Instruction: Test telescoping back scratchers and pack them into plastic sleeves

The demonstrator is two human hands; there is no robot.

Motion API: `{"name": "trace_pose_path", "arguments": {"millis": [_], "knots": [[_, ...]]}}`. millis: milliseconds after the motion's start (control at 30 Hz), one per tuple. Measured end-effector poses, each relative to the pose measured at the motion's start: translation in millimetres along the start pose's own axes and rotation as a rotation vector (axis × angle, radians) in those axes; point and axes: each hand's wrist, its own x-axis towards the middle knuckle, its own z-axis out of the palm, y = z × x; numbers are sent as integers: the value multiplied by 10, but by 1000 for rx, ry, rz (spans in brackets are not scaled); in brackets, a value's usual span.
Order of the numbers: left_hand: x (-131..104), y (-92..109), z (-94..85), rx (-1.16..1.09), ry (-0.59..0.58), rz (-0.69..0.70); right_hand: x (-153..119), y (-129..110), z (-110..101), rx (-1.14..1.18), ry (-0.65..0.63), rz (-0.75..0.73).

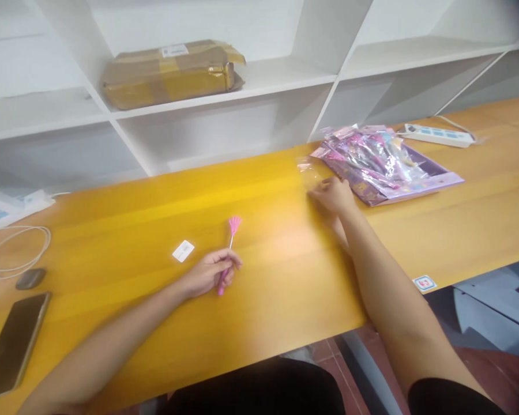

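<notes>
- Step in hand, as I read it: brush out of wrapper, left hand keeping it ready while the right deals with clear wrapping.
- Left hand [216, 271]: fingers curled round the handle of the pink brush [234, 226], fanned head pointing toward the table's far edge.
- Brush sits mid-table [268, 300], between near and far edges, just right of the white card [183, 251].
- Right hand [332, 195]: fingers bent, at the clear wrapper [305, 167], beside the purple box [443, 183] by its near left corner. Can't tell if it's pinching the wrapper or only touching.
- Bagged items [378, 153] piled on the box, close to the table's far edge.
- Next move, my guess: calls for a sure pinch on the thin film, brush held steady, pile undisturbed.
</notes>
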Motion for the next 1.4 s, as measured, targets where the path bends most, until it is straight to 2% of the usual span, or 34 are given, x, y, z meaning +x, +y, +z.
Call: {"name": "trace_pose_path", "arguments": {"millis": [133, 267, 333, 400, 467, 567, 667, 767, 867, 1067, 1167, 1233, 1333, 1400], "knots": [[7, 9, -7, -51, 18, 17, -159, -255, -71, 208, -170, -37], [6, 25, 5, -87, 25, 36, -474, -758, 52, 652, -340, -102], [3, 28, 15, -90, 29, 52, -705, -1061, 164, 938, -398, -118], [1, 23, 20, -87, 36, 68, -982, -1357, 266, 1116, -483, -150], [1, 3, 14, -84, 29, 81, -1277, -1611, 343, 1240, -605, -182], [5, -47, -8, -62, -6, 71, -1664, -1857, 430, 1350, -668, -253], [9, -86, -15, 40, 31, 29, -1874, -1939, 507, 1299, -718, -343], [5, -84, 3, 147, 66, 25, -1900, -1928, 553, 1288, -756, -366], [-11, -67, 22, 207, 87, 77, -1856, -1901, 546, 1284, -718, -338], [-107, -108, 58, 363, 87, 198, -1926, -1892, 436, 1009, -722, -518], [-176, -119, 99, 544, 78, 267, -1994, -1908, 410, 1053, -875, -563], [-206, -106, 134, 700, 115, 334, -2024, -1918, 415, 1158, -962, -535], [-203, -88, 182, 832, 190, 455, -2036, -1923, 418, 1334, -985, -439], [-175, -93, 201, 851, 234, 514, -2027, -1921, 399, 1349, -1025, -431]]}}
